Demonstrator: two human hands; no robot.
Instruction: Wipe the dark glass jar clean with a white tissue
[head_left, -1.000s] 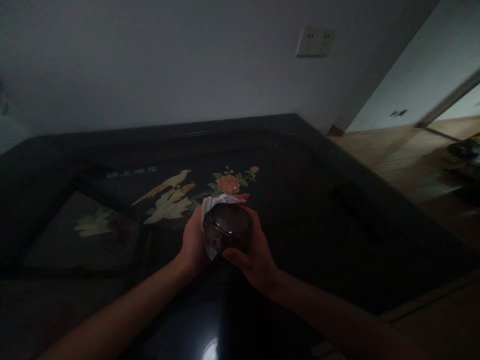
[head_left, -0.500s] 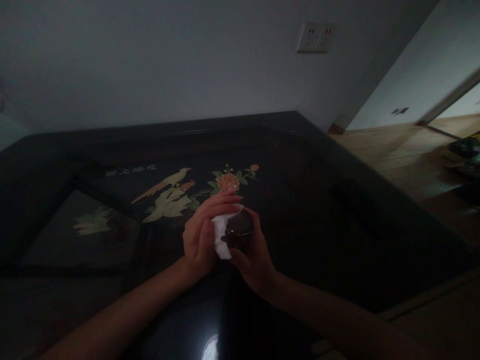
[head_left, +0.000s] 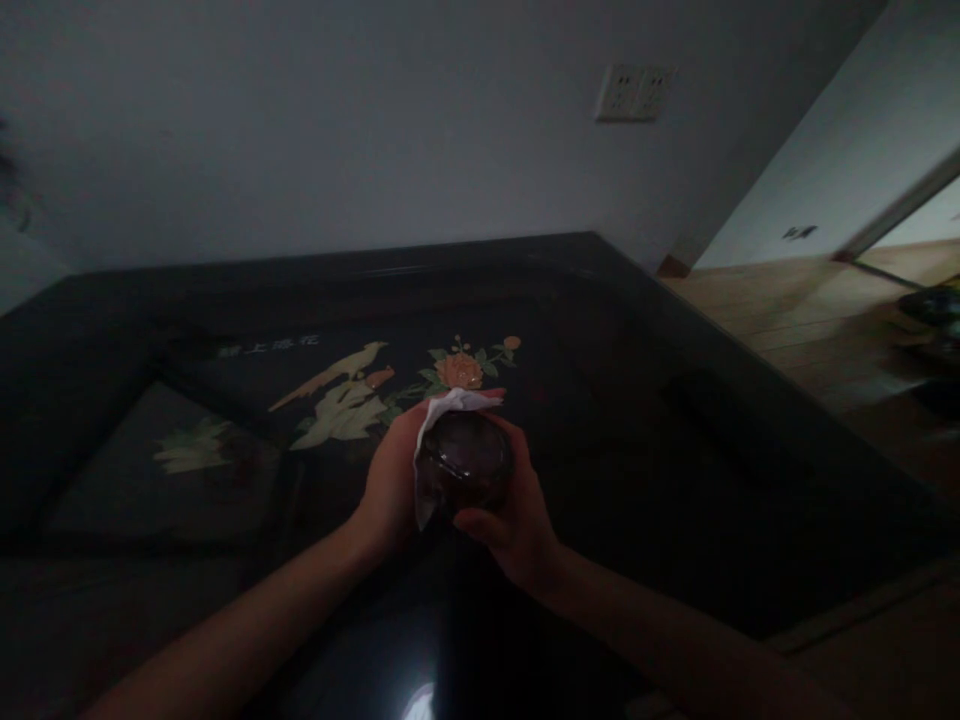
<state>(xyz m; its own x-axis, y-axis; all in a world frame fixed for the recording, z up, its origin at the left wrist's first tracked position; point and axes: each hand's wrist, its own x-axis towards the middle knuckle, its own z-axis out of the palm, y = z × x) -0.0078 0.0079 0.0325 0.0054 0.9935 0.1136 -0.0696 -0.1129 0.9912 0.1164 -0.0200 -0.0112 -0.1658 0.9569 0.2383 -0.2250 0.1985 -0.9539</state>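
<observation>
Between my two hands is a dark, glossy, rounded object [head_left: 471, 455], perhaps a glass or jar; its exact kind is hard to make out in the dim light. My right hand [head_left: 517, 510] is wrapped round its right side, thumb at the near edge. A white tissue [head_left: 456, 402] lies along the object's left and far sides. My left hand [head_left: 394, 470] cups the tissue from the left and presses it to the object; most of its fingers are hidden behind. Both hands are above the dark tabletop.
The glossy black table [head_left: 615, 400] bears a picture of a bird [head_left: 337, 375] and a flower [head_left: 459, 370]. A pale wall [head_left: 337, 130] with a double socket [head_left: 634, 93] stands behind. Wooden floor [head_left: 780, 310] shows at the right.
My left hand has slid round the object's left side, and the tissue now spreads along its left and far edges. More of the object's dark rounded face shows. My right hand keeps its hold.
</observation>
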